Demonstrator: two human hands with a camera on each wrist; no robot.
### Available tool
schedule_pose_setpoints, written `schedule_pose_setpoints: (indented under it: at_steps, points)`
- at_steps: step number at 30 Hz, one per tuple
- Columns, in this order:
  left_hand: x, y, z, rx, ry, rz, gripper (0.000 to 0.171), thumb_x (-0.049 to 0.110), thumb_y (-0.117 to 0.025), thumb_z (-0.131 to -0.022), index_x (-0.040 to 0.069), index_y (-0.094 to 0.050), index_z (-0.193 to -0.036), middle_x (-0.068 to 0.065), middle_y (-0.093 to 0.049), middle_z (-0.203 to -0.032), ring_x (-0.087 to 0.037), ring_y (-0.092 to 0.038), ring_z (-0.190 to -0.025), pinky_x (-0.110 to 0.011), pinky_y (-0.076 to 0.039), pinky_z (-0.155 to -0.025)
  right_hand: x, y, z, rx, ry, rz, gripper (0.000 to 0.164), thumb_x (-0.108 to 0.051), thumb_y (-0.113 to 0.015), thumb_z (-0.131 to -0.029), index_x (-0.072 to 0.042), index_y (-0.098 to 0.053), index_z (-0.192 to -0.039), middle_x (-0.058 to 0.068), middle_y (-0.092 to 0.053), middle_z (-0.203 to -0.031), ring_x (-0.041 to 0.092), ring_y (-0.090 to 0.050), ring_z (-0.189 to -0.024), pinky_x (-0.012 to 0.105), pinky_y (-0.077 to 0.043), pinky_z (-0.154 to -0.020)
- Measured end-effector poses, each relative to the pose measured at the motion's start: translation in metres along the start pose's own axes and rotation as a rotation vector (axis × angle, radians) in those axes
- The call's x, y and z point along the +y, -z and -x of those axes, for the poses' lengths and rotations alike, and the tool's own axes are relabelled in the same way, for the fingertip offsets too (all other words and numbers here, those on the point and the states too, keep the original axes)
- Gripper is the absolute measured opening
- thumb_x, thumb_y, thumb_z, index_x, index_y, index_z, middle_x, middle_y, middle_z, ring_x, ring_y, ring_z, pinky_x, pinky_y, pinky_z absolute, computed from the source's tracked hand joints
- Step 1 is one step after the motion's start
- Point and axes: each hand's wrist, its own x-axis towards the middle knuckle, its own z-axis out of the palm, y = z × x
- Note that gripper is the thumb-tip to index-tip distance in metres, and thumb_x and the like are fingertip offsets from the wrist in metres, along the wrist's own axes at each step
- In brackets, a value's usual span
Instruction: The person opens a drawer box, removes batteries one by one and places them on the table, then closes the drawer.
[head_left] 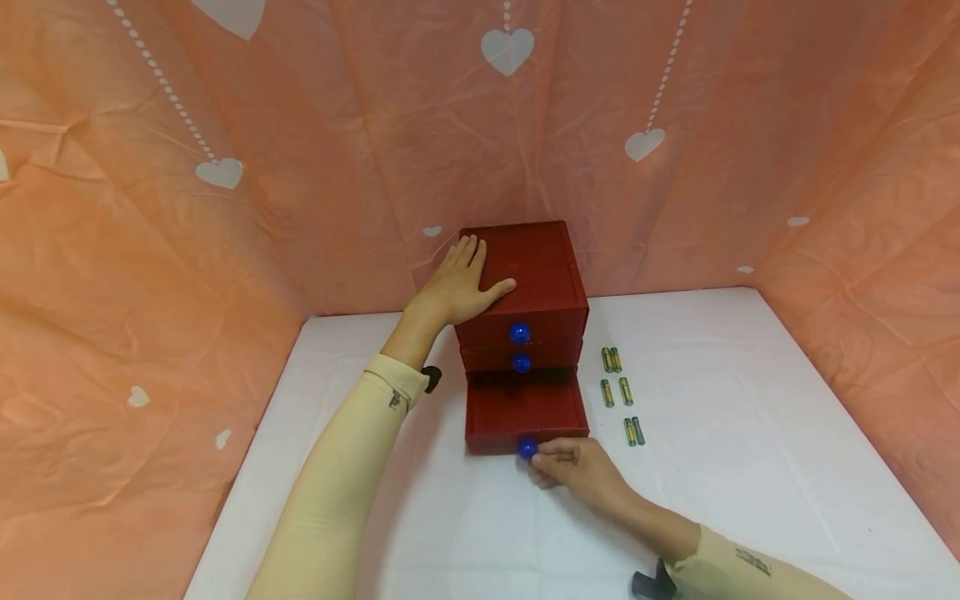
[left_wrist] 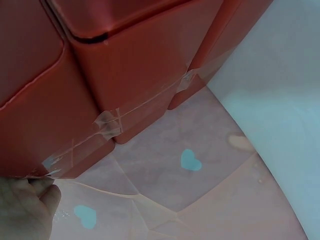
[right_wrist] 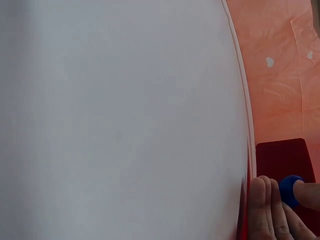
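Note:
A dark red box with three stacked drawers point(head_left: 525, 267) stands at the back of the table, a round blue knob on each drawer. Its bottom drawer point(head_left: 525, 404) is pulled out toward me, and its inside shows bare. My left hand point(head_left: 457, 287) lies with spread fingers on the left part of the box's top. In the left wrist view, clear tape point(left_wrist: 107, 125) runs across the red box sections. The thumb and fingers of my right hand point(head_left: 581, 471) pinch the bottom drawer's blue knob point(head_left: 527, 448), which also shows between them in the right wrist view.
Right of the box, several small green and yellow batteries point(head_left: 626, 390) lie in pairs on the white tablecloth point(head_left: 750, 467). Orange-pink cloth point(head_left: 360, 167) with white hearts hangs behind the table and along both sides.

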Motion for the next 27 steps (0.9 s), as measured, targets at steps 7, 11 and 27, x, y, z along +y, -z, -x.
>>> schedule_pose_setpoints:
  at_steps: [7, 11, 27]
  points:
    - [-0.001, -0.001, -0.001, 0.000, 0.004, -0.004, 0.099, 0.072, -0.035, -0.108, 0.006, -0.001, -0.172, -0.014, 0.006, -0.181, -0.024, 0.013, -0.166, -0.035, 0.011, -0.133, 0.000, 0.001, -0.010, 0.015, -0.003, 0.002, 0.031, -0.014, -0.070, -0.106, 0.013, -0.073, -0.121, 0.020, -0.081, -0.101, 0.029, -0.081, -0.087, 0.032, -0.067, -0.079]
    - [-0.001, -0.001, -0.001, 0.003, 0.001, -0.004, 0.099, 0.072, -0.035, -0.108, 0.005, -0.001, -0.172, -0.014, 0.005, -0.181, -0.025, 0.013, -0.166, -0.037, 0.009, -0.134, -0.001, 0.001, -0.015, 0.026, -0.002, 0.002, 0.030, -0.014, -0.070, -0.105, 0.012, -0.073, -0.121, 0.020, -0.081, -0.102, 0.031, -0.081, -0.088, 0.033, -0.067, -0.079]
    - [0.000, -0.001, 0.000, 0.008, 0.003, -0.007, 0.099, 0.073, -0.034, -0.108, 0.005, -0.001, -0.172, -0.015, 0.005, -0.180, -0.026, 0.012, -0.167, -0.040, 0.006, -0.135, -0.005, 0.004, -0.033, 0.047, 0.010, -0.008, 0.029, -0.013, -0.069, -0.106, 0.012, -0.073, -0.121, 0.022, -0.080, -0.104, 0.032, -0.080, -0.089, 0.034, -0.067, -0.080]
